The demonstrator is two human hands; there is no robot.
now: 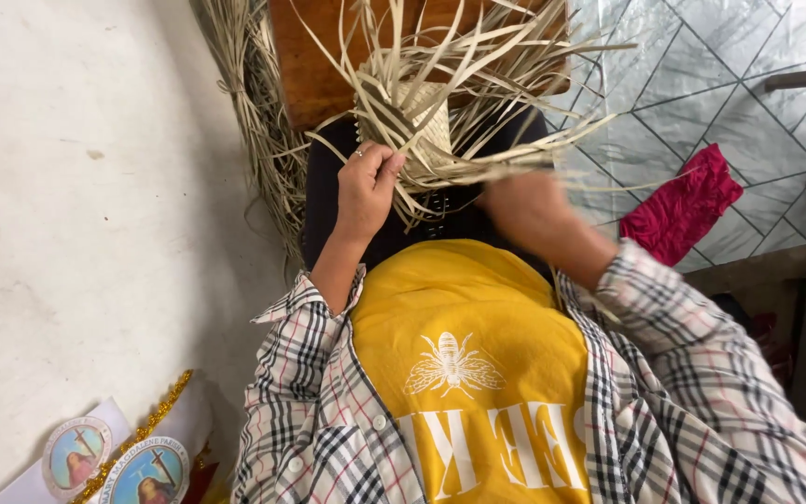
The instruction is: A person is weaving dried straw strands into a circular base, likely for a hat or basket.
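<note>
While L hand (367, 191) pinches strips (440, 149), R blurred.

**What things are made of**

The woven piece (419, 117) is made of thin, dry straw strips, pale tan and matt, with loose ends sticking out. More of the same straw lies in a bundle (258, 112) on the floor. The wooden board (310, 65) under it is brown and smooth. The floor on the left (76, 187) looks like pale, dull, rough concrete. The tiles (701, 65) on the right are grey and shiny. The red cloth (683, 205) looks soft and crinkled. The checked shirt (683, 392) and yellow top (459, 308) are soft cloth.
</note>
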